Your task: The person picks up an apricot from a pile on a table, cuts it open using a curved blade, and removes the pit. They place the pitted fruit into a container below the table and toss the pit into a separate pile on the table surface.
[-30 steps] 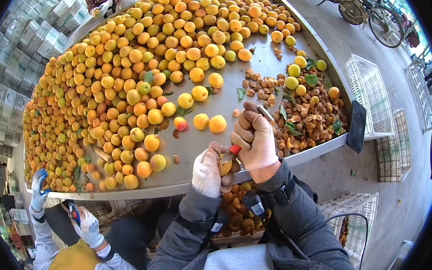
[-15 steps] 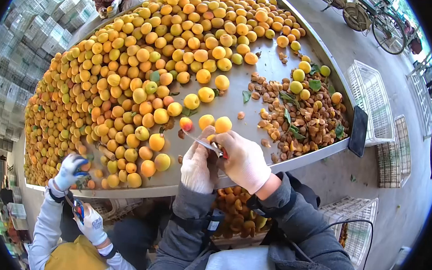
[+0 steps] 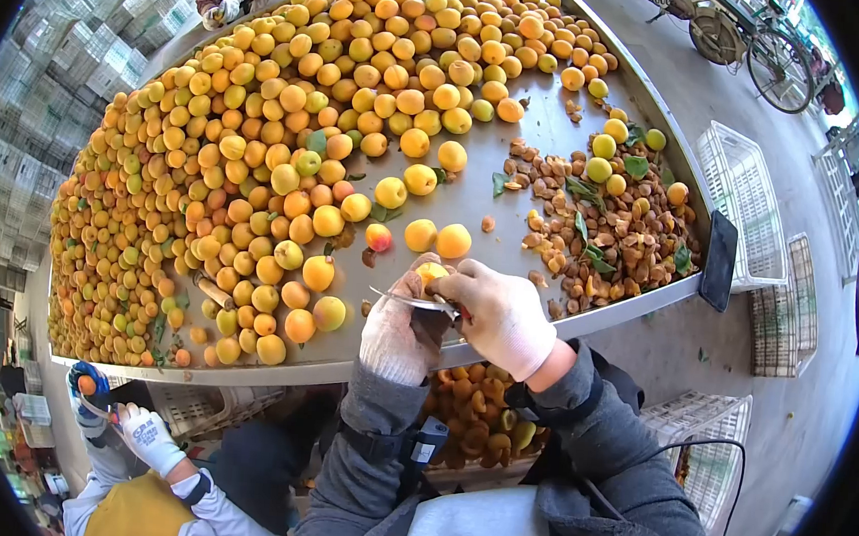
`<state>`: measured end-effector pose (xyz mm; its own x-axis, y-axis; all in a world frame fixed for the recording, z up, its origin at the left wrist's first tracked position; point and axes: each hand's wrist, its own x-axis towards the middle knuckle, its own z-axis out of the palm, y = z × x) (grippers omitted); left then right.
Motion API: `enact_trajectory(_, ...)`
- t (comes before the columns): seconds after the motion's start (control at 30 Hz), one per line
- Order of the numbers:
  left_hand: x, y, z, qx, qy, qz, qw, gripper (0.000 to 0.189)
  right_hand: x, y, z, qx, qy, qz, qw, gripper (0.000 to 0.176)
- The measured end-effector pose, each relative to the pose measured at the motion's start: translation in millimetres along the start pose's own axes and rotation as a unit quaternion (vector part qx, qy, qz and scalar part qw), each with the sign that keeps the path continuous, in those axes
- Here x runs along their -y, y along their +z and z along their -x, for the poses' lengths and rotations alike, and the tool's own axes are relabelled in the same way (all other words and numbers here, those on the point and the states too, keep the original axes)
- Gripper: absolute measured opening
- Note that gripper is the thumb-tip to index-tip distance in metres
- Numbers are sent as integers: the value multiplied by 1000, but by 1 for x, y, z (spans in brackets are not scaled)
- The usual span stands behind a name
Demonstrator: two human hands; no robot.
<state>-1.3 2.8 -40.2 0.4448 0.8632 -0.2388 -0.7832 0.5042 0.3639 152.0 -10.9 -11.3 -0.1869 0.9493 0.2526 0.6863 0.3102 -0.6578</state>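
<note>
My left hand [image 3: 397, 331], in a white glove, is closed around a yellow-orange apricot [image 3: 431, 272] whose top shows above the fingers. In my gloved right hand [image 3: 499, 318] is a small knife [image 3: 413, 301]; its blade points left across the left palm, just below the fruit. Both hands are close together over the front edge of the metal table [image 3: 473, 211]. Two loose apricots [image 3: 437, 237] lie just beyond them, with a red-and-yellow one [image 3: 379, 238] to the left. Below my hands, a container holds halved apricots [image 3: 479, 416].
A large heap of apricots [image 3: 258, 156] covers the table's left and back. Brown pits [image 3: 611, 236] and leaves are piled at right, near a black phone-like slab [image 3: 718, 260] on the edge. White crates [image 3: 743, 205] stand right. A co-worker's gloved hand [image 3: 147, 437] is at lower left.
An apricot now shows in my left hand, and the knife blade has come down lower across the palm. The co-worker's hands have drawn back from the table, one now holding an apricot.
</note>
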Motion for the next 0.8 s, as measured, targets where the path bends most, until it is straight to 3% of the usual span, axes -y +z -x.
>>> enact_trajectory(0.1, 3, 15, 5, -69, 25, -111, 991, 33, -10, -6, -5, -29, -24, -108, 993, 19)
enact_trajectory(0.17, -7, 28, 15, -49, -8, -143, 988, 34, -12, -22, -2, -16, 76, -195, 978, 14)
enact_trajectory(0.23, -11, 30, 21, -27, -43, -173, 984, 36, -18, -28, -4, -115, 114, -312, 936, 19)
enact_trajectory(0.3, -10, 28, 25, 71, -26, -411, 908, 34, -20, -48, -2, -128, 224, -336, 906, 19)
enact_trajectory(0.33, -9, 24, 20, 74, 48, -482, 872, 33, -24, -54, -3, -116, 264, -299, 910, 21)
enact_trajectory(0.37, -7, 23, 15, 74, 46, -481, 872, 33, -29, -52, -3, -116, 266, -298, 909, 21)
enact_trajectory(0.43, -5, 23, 3, -74, 147, -577, 800, 33, -43, -39, -8, -127, 212, -219, 944, 19)
enact_trajectory(0.47, -4, 15, -3, -110, 144, -544, 819, 33, -48, -36, -14, -119, 134, -56, 982, 27)
enact_trajectory(0.5, -3, 12, -8, -105, 145, -546, 818, 33, -48, -30, -19, -91, 115, -26, 989, 31)
enact_trajectory(0.57, -4, 6, -16, -162, 147, -310, 925, 34, -44, -21, -34, -16, 102, -22, 994, 32)
enact_trajectory(0.63, -8, -4, -20, -155, 155, -281, 934, 36, -48, 0, -49, 28, 91, 61, 994, 23)
enact_trajectory(0.67, -9, -5, -20, -175, 166, -292, 926, 37, -47, 5, -58, 90, 127, 115, 981, 23)
enact_trajectory(0.77, -13, -11, -18, -183, 181, -288, 923, 38, -58, 8, -68, 141, 115, 101, 978, 26)
enact_trajectory(0.8, -12, -10, -17, -179, 161, -267, 933, 36, -58, 8, -64, 103, 133, 62, 984, 30)
